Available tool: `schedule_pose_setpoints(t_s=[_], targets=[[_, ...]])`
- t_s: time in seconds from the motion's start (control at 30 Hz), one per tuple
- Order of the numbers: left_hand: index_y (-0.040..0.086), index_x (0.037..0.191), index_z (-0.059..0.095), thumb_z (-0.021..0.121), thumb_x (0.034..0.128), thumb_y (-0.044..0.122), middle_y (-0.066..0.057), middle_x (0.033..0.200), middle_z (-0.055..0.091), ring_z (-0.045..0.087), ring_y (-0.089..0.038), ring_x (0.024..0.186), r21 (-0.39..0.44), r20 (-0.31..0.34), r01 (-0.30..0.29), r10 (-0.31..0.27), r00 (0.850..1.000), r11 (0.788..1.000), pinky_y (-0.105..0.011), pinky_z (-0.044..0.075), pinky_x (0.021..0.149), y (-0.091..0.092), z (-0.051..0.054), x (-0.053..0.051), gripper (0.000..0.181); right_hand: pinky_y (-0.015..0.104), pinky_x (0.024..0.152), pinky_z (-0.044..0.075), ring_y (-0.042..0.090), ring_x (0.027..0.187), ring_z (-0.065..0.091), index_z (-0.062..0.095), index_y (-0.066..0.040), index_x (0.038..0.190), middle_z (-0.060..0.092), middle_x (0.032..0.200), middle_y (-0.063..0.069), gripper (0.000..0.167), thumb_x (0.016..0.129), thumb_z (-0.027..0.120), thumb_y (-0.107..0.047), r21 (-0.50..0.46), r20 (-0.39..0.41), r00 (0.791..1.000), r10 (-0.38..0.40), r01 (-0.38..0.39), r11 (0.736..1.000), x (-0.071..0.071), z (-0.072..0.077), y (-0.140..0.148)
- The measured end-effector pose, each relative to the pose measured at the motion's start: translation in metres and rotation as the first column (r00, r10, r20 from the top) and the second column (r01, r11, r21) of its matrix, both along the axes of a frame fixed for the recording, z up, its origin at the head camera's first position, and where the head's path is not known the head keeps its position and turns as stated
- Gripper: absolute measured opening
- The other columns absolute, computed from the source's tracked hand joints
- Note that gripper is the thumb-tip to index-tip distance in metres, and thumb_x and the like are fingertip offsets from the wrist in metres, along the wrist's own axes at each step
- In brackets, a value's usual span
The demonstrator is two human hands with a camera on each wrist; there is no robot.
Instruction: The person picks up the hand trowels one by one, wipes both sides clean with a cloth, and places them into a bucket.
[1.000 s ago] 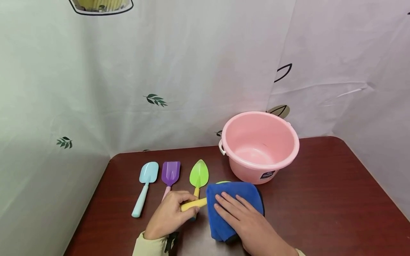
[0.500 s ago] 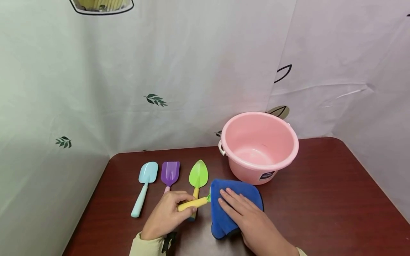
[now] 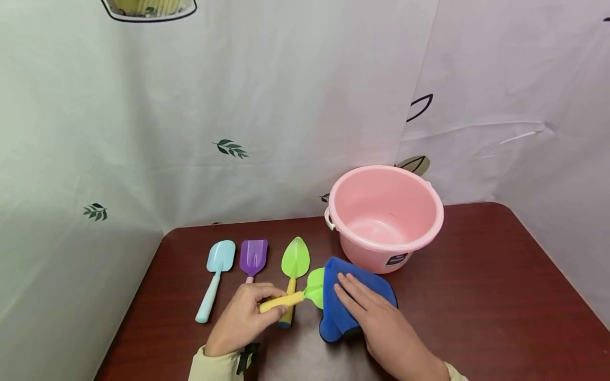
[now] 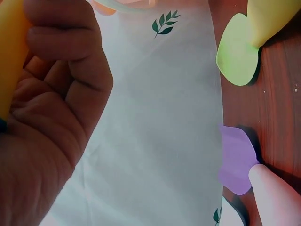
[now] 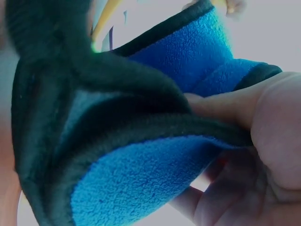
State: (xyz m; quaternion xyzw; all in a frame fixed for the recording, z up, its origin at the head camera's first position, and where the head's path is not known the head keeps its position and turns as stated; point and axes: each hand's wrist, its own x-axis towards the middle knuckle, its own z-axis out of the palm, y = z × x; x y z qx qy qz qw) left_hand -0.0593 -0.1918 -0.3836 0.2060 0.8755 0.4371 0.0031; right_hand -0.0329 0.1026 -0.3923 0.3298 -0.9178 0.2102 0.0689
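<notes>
In the head view my left hand (image 3: 244,317) grips the yellow handle of a small garden trowel (image 3: 314,288) with a green blade. The blade's outer part is hidden under a folded blue cloth (image 3: 369,272) with black edging. My right hand (image 3: 381,323) lies over that cloth, fingers extended on top. From the right wrist, the thumb (image 5: 235,106) shows on the inner side of the fold, so the cloth (image 5: 136,183) is pinched between thumb and fingers. In the left wrist view, curled fingers (image 4: 66,42) surround the yellow handle (image 4: 10,56).
Left of the hands lie a light blue trowel (image 3: 221,257), a purple shovel (image 3: 253,257) with a pink handle, and another green trowel (image 3: 295,259). A pink bucket (image 3: 367,259) stands behind the cloth. A patterned curtain (image 3: 286,106) borders the dark red table (image 3: 486,296).
The cloth and right hand have slid slightly right along the held trowel, while the left hand drew a little left. More of the green blade now shows.
</notes>
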Motion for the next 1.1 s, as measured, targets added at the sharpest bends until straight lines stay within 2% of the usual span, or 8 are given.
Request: schedule_pose_setpoints(t_s=[0.07,0.4,0.57,0.73,0.8,0.93,1.0,1.1], targets=[[0.021,0.095,0.077,0.076,0.0817,0.006,0.018,0.080,0.066,0.058,-0.004,0.065,0.006,0.010,-0.006,0.006,1.000,1.000,-0.069,0.024,0.107,-0.001,0.000,0.000,0.020,0.043,0.103,0.046,0.025,0.146,0.036,0.048,-0.012,0.150,0.036,0.160,0.002,0.076,0.081,0.062,0.018,0.004,0.015,1.000,-0.012,0.012,1.000,0.000,0.000,0.000],[0.022,0.094,0.077,0.076,0.0817,0.003,0.017,0.084,0.070,0.063,-0.005,0.072,0.026,0.010,-0.018,0.018,1.000,1.000,-0.063,0.028,0.111,-0.007,0.002,0.003,0.023,0.046,0.104,0.045,0.028,0.143,0.040,0.051,-0.007,0.147,0.043,0.156,0.007,0.069,0.083,0.064,0.016,0.052,0.041,0.996,-0.077,0.074,0.996,-0.001,0.001,0.002],[0.026,0.092,0.076,0.077,0.0813,0.003,0.017,0.082,0.070,0.062,-0.008,0.070,0.022,0.022,-0.049,0.048,0.999,0.999,-0.041,0.032,0.115,-0.011,0.003,0.005,0.026,0.049,0.104,0.045,0.028,0.141,0.043,0.051,-0.005,0.146,0.046,0.154,0.008,0.068,0.083,0.067,0.015,0.078,0.050,0.994,-0.098,0.094,0.993,-0.002,0.002,0.002],[0.023,0.093,0.076,0.076,0.0830,0.004,0.013,0.083,0.069,0.059,-0.011,0.069,0.013,0.055,-0.091,0.090,0.994,0.996,-0.021,0.049,0.085,-0.018,0.006,0.008,0.022,0.047,0.103,0.046,0.027,0.139,0.046,0.053,-0.005,0.145,0.049,0.151,0.008,0.071,0.079,0.069,0.016,0.084,0.012,0.994,-0.111,0.110,0.990,-0.003,0.003,0.003],[0.021,0.094,0.076,0.077,0.0834,0.005,0.009,0.084,0.069,0.057,-0.011,0.067,0.012,0.080,-0.117,0.115,0.990,0.993,-0.023,0.050,0.065,-0.021,0.009,0.009,0.019,0.047,0.103,0.047,0.026,0.138,0.047,0.054,-0.005,0.144,0.050,0.150,0.007,0.070,0.079,0.069,0.016,0.073,-0.002,0.994,-0.112,0.112,0.991,-0.003,0.003,0.003],[0.019,0.095,0.074,0.076,0.0836,0.004,0.004,0.084,0.067,0.056,-0.008,0.057,-0.003,0.106,-0.179,0.178,0.978,0.984,-0.026,0.051,0.054,-0.029,0.023,0.009,0.019,0.046,0.101,0.048,0.025,0.136,0.049,0.054,-0.005,0.143,0.052,0.148,0.007,0.070,0.078,0.069,0.017,0.054,-0.022,0.994,-0.106,0.107,0.993,-0.001,0.004,0.003],[0.019,0.096,0.074,0.074,0.0831,0.002,0.003,0.082,0.067,0.052,-0.008,0.050,-0.013,0.077,-0.189,0.189,0.979,0.982,-0.027,0.046,0.045,-0.034,0.033,0.006,0.021,0.046,0.100,0.049,0.024,0.136,0.049,0.054,-0.005,0.143,0.052,0.148,0.006,0.070,0.078,0.069,0.017,0.050,-0.030,0.994,-0.105,0.107,0.993,0.000,0.005,0.003],[0.018,0.097,0.074,0.072,0.0826,0.000,0.004,0.080,0.066,0.049,-0.008,0.050,-0.053,-0.035,-0.182,0.181,0.983,0.982,-0.026,0.042,0.043,-0.041,0.052,-0.002,0.023,0.045,0.099,0.049,0.023,0.135,0.049,0.054,-0.005,0.144,0.052,0.148,0.006,0.072,0.077,0.069,0.018,0.047,-0.034,0.994,-0.108,0.109,0.993,0.001,0.007,0.004]])
